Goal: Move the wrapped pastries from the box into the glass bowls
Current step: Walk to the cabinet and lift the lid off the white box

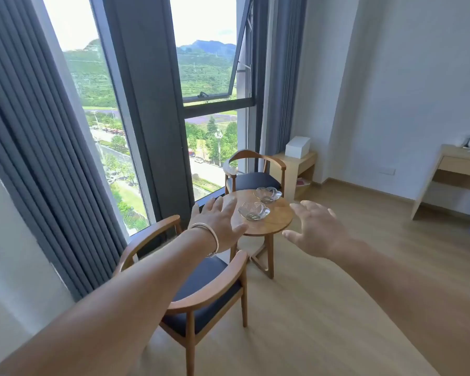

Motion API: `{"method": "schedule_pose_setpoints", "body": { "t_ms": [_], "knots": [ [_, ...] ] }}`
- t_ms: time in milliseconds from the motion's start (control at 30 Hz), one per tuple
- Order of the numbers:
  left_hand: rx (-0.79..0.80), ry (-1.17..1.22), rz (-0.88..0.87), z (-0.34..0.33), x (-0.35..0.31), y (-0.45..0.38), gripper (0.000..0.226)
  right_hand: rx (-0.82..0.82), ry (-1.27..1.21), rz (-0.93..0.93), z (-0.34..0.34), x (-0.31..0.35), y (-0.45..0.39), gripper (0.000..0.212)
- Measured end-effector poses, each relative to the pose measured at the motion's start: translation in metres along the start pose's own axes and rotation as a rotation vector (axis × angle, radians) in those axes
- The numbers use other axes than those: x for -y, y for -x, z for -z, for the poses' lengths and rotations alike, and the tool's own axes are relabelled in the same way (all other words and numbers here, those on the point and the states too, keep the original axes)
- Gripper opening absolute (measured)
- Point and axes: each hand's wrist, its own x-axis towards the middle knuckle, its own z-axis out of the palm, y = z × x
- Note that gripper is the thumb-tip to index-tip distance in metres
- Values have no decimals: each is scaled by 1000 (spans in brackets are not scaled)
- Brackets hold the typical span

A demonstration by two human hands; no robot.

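Both arms out, left hand (219, 224) and right hand (315, 229) fingers spread, holding nothing | two glass bowls (254, 210) sit unfilled on round surface (278, 217) | step: start | next: find the pastry box, possibly white box (298, 147) on shelf.

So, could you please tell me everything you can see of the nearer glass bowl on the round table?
The nearer glass bowl is clear, shallow and scalloped, with ribbed lines in the glass. It looks empty and sits upright on the round wooden table, towards its near-left part, apart from the second bowl behind it. Neither hand touches it.
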Motion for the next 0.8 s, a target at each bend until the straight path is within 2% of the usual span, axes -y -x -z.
{"method": "schedule_pose_setpoints", "body": {
  "t_ms": [467,800],
  "knots": [
    [-22,8,-87,-43,-49,-249,75,4,-20,-72,-42,-109,-205,71],
    [-20,6,-81,-72,-72,-361,76,15,-27,-63,-62,-167,-312,71]
  ]
}}
